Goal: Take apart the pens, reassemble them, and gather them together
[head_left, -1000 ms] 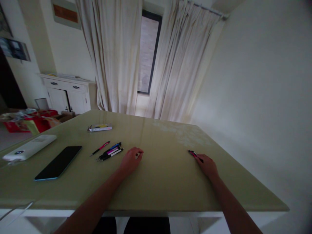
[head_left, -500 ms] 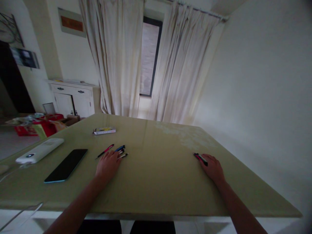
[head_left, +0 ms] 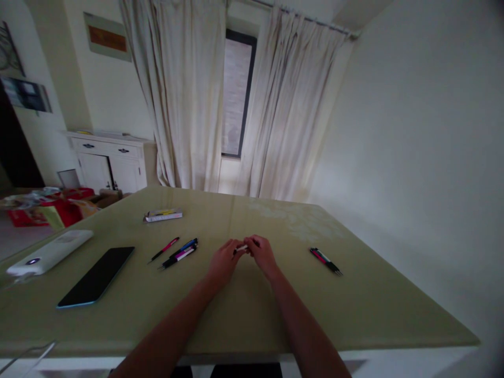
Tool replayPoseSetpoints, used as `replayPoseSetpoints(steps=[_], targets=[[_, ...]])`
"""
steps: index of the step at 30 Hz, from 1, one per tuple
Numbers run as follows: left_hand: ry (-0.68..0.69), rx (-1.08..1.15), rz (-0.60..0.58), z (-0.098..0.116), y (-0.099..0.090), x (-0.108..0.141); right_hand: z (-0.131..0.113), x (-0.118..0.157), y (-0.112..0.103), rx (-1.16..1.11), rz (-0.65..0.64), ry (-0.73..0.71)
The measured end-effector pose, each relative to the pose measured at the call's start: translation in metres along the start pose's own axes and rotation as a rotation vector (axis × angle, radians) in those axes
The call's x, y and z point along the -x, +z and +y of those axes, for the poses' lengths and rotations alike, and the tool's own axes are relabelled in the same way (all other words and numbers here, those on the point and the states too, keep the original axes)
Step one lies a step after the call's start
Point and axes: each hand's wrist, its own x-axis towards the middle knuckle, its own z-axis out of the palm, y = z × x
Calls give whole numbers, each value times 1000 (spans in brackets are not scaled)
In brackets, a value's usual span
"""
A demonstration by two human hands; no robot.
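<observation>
Over the middle of the table, my left hand (head_left: pixel 223 261) and my right hand (head_left: pixel 261 255) meet, fingers closed on a white-and-black pen (head_left: pixel 241 248). My fingers cover part of it. Left of my hands lie a red pen (head_left: pixel 165 249) and, beside it, a small bunch of pens (head_left: pixel 181 254) with blue, black and purple-white barrels. Off to the right, red and black pens (head_left: pixel 325 261) rest side by side on the tabletop.
A black tablet-like device (head_left: pixel 96 276) and a long white device (head_left: pixel 51 252) with a cable lie on the left of the table (head_left: pixel 244 315). Farther back is a small open pack (head_left: pixel 163 215). A wall borders the right side.
My left hand has moved right from the bunch of pens, carrying the white pen. My right hand has let go of the pens at right and come left to the white pen.
</observation>
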Motion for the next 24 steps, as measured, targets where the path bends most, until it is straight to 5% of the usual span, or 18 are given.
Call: replayPoseSetpoints(steps=[5,11,24], targets=[[6,-13,-44,-22,-14,13,20,11,3,-126,94,72],[-85,-5,32,-20,-19,12,22,13,-2,-204,279,131],[22,19,-5,-14,-16,15,6,18,-3,-167,204,10]])
